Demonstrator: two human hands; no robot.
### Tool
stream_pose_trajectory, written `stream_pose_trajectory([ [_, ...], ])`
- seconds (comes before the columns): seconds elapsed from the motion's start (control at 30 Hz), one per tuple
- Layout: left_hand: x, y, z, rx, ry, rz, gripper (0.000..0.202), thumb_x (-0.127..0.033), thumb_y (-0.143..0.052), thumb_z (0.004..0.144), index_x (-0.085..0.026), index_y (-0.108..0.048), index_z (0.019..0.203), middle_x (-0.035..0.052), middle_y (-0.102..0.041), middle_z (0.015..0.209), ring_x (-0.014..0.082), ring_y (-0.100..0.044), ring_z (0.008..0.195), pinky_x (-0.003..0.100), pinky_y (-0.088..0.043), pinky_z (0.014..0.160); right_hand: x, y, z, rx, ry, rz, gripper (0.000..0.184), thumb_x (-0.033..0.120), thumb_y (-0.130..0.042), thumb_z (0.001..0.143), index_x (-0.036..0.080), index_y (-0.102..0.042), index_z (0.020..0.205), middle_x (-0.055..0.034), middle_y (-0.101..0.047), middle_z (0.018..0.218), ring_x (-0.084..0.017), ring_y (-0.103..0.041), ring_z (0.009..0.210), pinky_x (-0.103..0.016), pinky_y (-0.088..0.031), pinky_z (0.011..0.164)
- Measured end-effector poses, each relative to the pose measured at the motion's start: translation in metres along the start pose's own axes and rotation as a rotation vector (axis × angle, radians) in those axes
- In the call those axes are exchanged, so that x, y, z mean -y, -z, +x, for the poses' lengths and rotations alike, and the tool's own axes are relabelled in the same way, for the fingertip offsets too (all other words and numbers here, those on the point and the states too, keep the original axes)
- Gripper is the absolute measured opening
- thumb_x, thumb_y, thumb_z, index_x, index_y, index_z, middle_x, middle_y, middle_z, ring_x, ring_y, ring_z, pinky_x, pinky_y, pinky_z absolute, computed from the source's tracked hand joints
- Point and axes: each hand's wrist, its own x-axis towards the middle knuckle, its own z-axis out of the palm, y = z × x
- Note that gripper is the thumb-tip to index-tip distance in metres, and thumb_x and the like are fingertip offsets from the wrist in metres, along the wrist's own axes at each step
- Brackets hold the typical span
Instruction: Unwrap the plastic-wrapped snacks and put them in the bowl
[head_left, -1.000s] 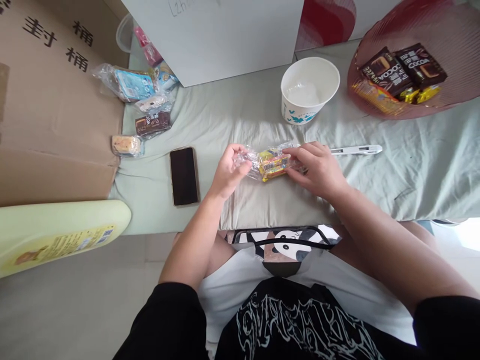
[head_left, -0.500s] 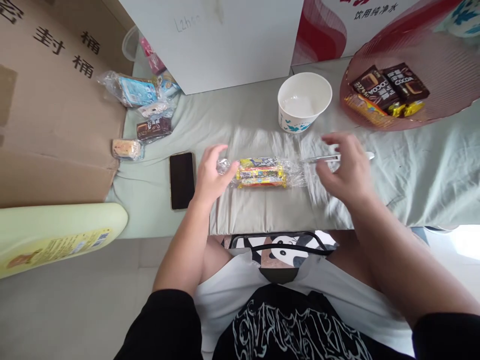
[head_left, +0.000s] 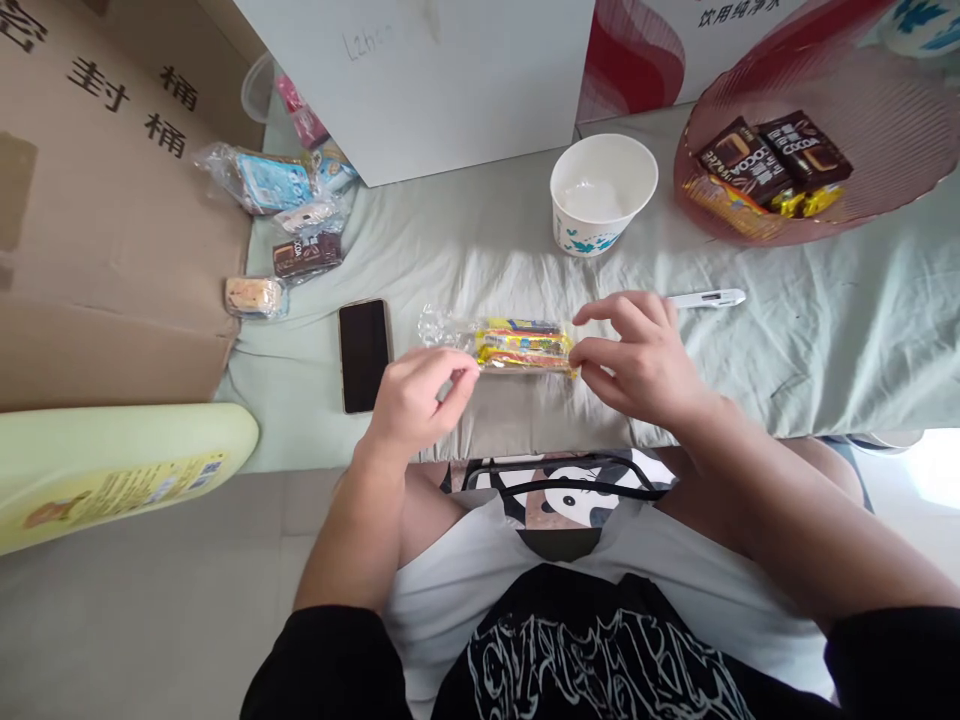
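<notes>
A clear plastic bag (head_left: 450, 325) holding several yellow-wrapped snack sticks (head_left: 523, 345) lies flat on the cloth in front of me. My left hand (head_left: 424, 395) pinches the bag's lower edge near its left end, thumb and forefinger together. At the opposite end, my right hand (head_left: 637, 355) has its fingers bent around the bag's right edge, the thumb close to the wrapped sticks. The clear right end of the bag is hidden by that hand. Just behind the right hand lies a slim white tool (head_left: 709, 299), its left part covered.
A paper cup (head_left: 600, 225) stands behind the bag; a pink ribbed bowl (head_left: 892, 190) with wrapped snacks is at right. Left are a phone (head_left: 364, 355), packaged snacks (head_left: 307, 258), a cardboard box (head_left: 112, 300) and a pale yellow bottle (head_left: 127, 450). A white box (head_left: 450, 100) stands behind.
My right hand has come left from beside the white tool onto the bag's right end. My left hand has lowered slightly, its fingers closing on the bag's edge.
</notes>
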Motion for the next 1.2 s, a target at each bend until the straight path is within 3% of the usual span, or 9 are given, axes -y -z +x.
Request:
stream_pose_trajectory([
  [0.07, -0.01, 0.005, -0.006, 0.208, 0.073, -0.047, 0.015, -0.026, -0.057, 0.092, -0.025, -0.068, 0.081, -0.0011, -0.075, 0.072, 0.0155, -0.07, 0.064, 0.029, -0.054, 0.062, 0.007, 0.009, -0.002, 0.033, 0.073, 0.016, 0.021, 0.021, -0.052, 0.089, 0.026, -0.068, 0.076, -0.0053, -0.072, 0.111, -0.033, -0.058, 0.12, -0.051, -0.037, 0.099],
  [0.17, -0.014, 0.008, -0.008, 0.452, 0.222, -0.135, 0.01, -0.031, -0.064, 0.09, -0.026, -0.071, 0.088, -0.0032, -0.075, 0.069, 0.014, -0.068, 0.056, 0.027, -0.05, 0.056, 0.012, 0.015, -0.006, 0.234, 0.193, 0.121, 0.024, 0.022, -0.045, 0.089, 0.025, -0.069, 0.088, -0.0055, -0.072, 0.086, -0.025, -0.065, 0.091, -0.044, -0.044, 0.089],
  [0.33, 0.003, -0.01, 0.011, 0.108, 0.266, 0.021, 0.015, -0.039, -0.072, 0.086, -0.024, -0.072, 0.091, -0.0036, -0.066, 0.063, 0.0149, -0.06, 0.056, 0.032, -0.051, 0.065, 0.014, 0.009, -0.017, 0.46, 0.063, -0.022, 0.035, 0.037, -0.041, 0.099, 0.025, -0.073, 0.097, 0.0001, -0.059, 0.055, -0.015, -0.041, 0.045, -0.034, -0.023, 0.054],
  [0.5, 0.01, -0.024, 0.022, 0.356, 0.152, 0.098, 0.042, -0.028, -0.087, 0.069, -0.027, -0.073, 0.109, 0.0054, -0.07, 0.124, 0.0292, -0.066, 0.114, 0.043, -0.053, 0.096, 0.02, 0.0, -0.016, 0.459, -0.14, -0.231, 0.03, 0.042, -0.048, 0.098, 0.027, -0.074, 0.094, -0.0011, -0.066, 0.06, -0.015, -0.047, 0.046, -0.031, -0.019, 0.054],
  [0.6, 0.011, -0.021, 0.018, 0.428, 0.269, 0.031, 0.037, -0.03, -0.082, 0.075, -0.027, -0.07, 0.111, 0.004, -0.07, 0.12, 0.0239, -0.07, 0.101, 0.036, -0.055, 0.082, 0.02, -0.003, -0.013, 0.331, -0.183, -0.234, 0.025, 0.035, -0.051, 0.097, 0.026, -0.074, 0.101, -0.0052, -0.074, 0.076, -0.021, -0.063, 0.065, -0.032, -0.031, 0.057],
  [0.73, 0.014, -0.022, 0.015, 0.381, 0.362, -0.057, 0.008, -0.029, -0.067, 0.086, -0.023, -0.065, 0.081, 0.0003, -0.07, 0.081, 0.017, -0.064, 0.069, 0.031, -0.05, 0.064, 0.018, -0.011, -0.011, 0.072, -0.153, -0.15, 0.025, 0.025, -0.057, 0.093, 0.022, -0.072, 0.113, -0.0138, -0.075, 0.119, -0.033, -0.065, 0.112, -0.044, -0.05, 0.082],
  [0.87, 0.016, -0.032, 0.016, 0.252, 0.407, -0.087, 0.019, -0.024, -0.058, 0.086, -0.021, -0.056, 0.067, 0.0054, -0.071, 0.091, 0.0175, -0.064, 0.074, 0.034, -0.052, 0.07, 0.02, -0.019, -0.01, 0.118, -0.311, 0.096, 0.033, 0.03, -0.053, 0.095, 0.016, -0.067, 0.122, -0.0152, -0.075, 0.113, -0.028, -0.071, 0.091, -0.044, -0.055, 0.08],
  [1.07, 0.004, -0.036, 0.019, 0.241, 0.6, -0.897, 0.021, -0.038, -0.051, 0.09, -0.022, -0.063, 0.089, 0.0107, -0.07, 0.134, 0.0289, -0.071, 0.118, 0.048, -0.062, 0.093, 0.022, -0.028, -0.009, 0.106, -0.636, 0.401, 0.064, 0.049, -0.058, 0.091, 0.014, -0.048, 0.144, -0.0185, -0.07, 0.117, -0.03, -0.073, 0.091, -0.054, -0.057, 0.089],
  [1.2, -0.013, -0.035, 0.024, 0.292, 0.554, -1.138, 0.031, -0.044, -0.037, 0.095, -0.024, -0.059, 0.087, 0.0058, -0.067, 0.143, 0.0303, -0.067, 0.128, 0.055, -0.06, 0.1, 0.015, -0.038, -0.01, 0.074, -0.547, 0.54, 0.075, 0.062, -0.051, 0.096, 0.021, -0.029, 0.155, -0.019, -0.064, 0.131, -0.024, -0.073, 0.083, -0.046, -0.061, 0.08],
])
